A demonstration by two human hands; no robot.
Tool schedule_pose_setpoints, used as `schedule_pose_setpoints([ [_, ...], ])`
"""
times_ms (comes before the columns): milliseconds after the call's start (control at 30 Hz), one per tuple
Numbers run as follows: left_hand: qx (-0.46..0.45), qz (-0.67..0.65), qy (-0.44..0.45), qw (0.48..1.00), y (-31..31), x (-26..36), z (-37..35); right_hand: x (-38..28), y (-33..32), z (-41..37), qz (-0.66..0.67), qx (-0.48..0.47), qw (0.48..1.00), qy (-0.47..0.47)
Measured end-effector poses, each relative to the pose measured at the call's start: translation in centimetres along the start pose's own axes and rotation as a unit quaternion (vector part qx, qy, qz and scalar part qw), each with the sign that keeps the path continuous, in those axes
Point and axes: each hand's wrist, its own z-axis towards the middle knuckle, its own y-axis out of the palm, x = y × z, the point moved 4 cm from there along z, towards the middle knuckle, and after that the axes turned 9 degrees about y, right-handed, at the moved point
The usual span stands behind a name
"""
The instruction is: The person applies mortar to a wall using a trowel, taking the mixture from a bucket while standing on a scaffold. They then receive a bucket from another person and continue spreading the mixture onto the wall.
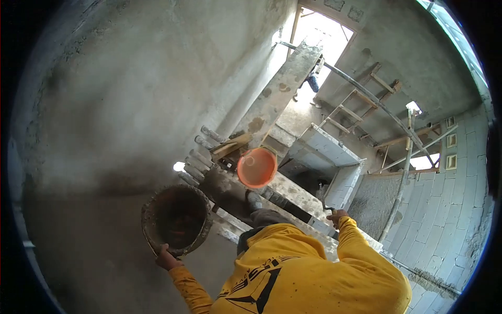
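My left hand [166, 257] is closed on the rim of a dark, mortar-stained bucket [148, 220]. The bucket is tilted so its mouth faces me, and its inside is too dark to make out what it holds. Out to the right, my right hand [337, 216] is wrapped round the handle of a trowel [325, 205], whose thin bent neck points away from me; its blade is hard to make out. Between the two hands, farther forward, an orange basin [257, 167] rests on the scaffold boards, apart from both hands.
A long plank [280, 97] runs toward a bright doorway [329, 31]. Left of it stands a plastered wall [151, 89]. A wooden ladder [355, 110] leans beyond, near scaffold poles [400, 193]. A block-walled opening [308, 175] drops below the boards. Bare blockwork [444, 209] stands at right.
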Motion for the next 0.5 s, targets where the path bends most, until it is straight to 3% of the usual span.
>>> schedule_pose_setpoints([
  [33, 0.016, 0.000, 0.000, 1.000, 0.5, 0.9, 1.7, -2.0, 0.3, 0.4, -0.023, 0.058, 0.996, -0.066],
  [67, 0.032, 0.003, -0.004, 0.999, 0.8, 1.5, 3.1, -4.0, 0.1, 1.0, -0.020, 0.059, 0.998, -0.025],
  [133, 0.039, 0.010, -0.018, 0.999, 1.9, 2.7, 4.3, -8.3, -1.5, -0.4, 0.018, 0.072, 0.996, -0.046],
  [233, 0.019, 0.020, -0.014, 1.000, 3.8, 6.7, 6.0, -16.6, -4.8, -7.8, -0.042, 0.098, 0.977, -0.186],
  [300, 0.022, 0.018, -0.001, 1.000, 5.7, 8.0, 7.7, -19.5, -4.7, -4.8, 0.014, 0.142, 0.955, -0.260],
  [367, -0.016, 0.021, 0.013, 1.000, 7.7, 8.8, 10.3, -21.7, -5.2, -6.3, 0.155, 0.096, 0.958, -0.220],
  [500, -0.077, 0.067, 0.050, 0.993, 13.0, 10.9, 15.8, -24.6, -4.9, -9.3, 0.252, 0.083, 0.944, -0.198],
])
